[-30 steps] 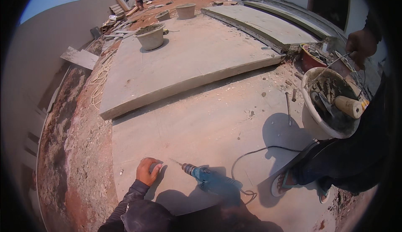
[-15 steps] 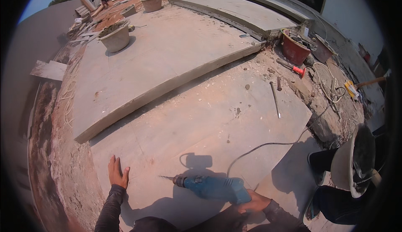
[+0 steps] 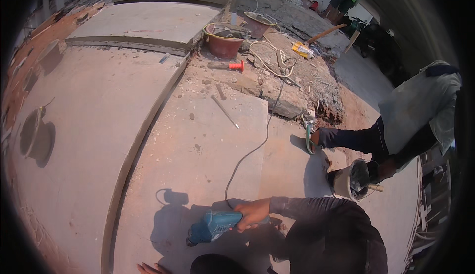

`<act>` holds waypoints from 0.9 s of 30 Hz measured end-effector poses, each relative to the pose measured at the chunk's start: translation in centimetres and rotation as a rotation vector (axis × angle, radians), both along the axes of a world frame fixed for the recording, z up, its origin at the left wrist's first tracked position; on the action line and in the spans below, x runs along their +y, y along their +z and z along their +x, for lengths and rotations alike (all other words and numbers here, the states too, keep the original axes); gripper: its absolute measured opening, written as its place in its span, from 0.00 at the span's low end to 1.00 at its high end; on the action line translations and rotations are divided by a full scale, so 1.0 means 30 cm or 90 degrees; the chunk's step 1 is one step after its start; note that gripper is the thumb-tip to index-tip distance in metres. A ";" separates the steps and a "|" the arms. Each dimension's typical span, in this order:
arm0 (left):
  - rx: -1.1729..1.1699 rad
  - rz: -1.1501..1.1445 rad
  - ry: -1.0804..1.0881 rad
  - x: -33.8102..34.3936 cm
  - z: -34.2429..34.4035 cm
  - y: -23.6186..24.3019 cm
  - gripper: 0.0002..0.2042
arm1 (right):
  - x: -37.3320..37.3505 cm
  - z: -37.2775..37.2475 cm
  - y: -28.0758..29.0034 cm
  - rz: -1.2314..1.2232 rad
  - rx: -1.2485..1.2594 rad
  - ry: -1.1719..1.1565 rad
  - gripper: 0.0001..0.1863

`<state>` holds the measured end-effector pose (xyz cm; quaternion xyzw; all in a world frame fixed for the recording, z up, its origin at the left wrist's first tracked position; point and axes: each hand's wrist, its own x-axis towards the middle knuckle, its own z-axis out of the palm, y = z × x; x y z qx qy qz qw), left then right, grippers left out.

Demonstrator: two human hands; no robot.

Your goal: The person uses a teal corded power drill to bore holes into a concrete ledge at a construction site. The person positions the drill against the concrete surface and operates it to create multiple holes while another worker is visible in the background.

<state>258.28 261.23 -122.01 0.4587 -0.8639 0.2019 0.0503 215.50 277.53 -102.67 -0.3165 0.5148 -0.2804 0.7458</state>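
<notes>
now lifted, right hand (image 3: 253,213) seemingly grips blue grinder (image 3: 213,226).

grinder (image 3: 213,226) on slab (image 3: 198,145), chisel (image 3: 225,111) beyond, bucket (image 3: 350,180) right

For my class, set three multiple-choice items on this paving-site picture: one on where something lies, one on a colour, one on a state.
1. Where does the red-handled chisel lie?
A. on the rubble just below the red tub
B. inside the grey bucket
C. under the power tool

2. What colour is the body of the power tool?
A. yellow
B. blue-green
C. white

3. What is the right hand doing?
A. resting flat on the slab
B. holding a hammer
C. gripping the power tool's rear end

Key: 1 A, the chisel sits on debris next to the tub; 2 B, its casing is blue-green; 3 C, the fingers wrap the tool where the cord leaves it.
</notes>
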 end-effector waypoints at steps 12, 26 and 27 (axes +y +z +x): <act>0.166 0.150 0.106 -0.072 0.024 -0.111 0.30 | 0.017 0.138 0.063 0.031 0.222 -0.045 0.19; 0.171 0.136 0.078 -0.077 0.053 -0.178 0.33 | -0.011 0.256 0.211 0.232 0.125 -0.190 0.11; 0.167 0.106 0.067 -0.080 0.065 -0.184 0.33 | 0.012 0.290 0.186 0.198 0.125 -0.215 0.12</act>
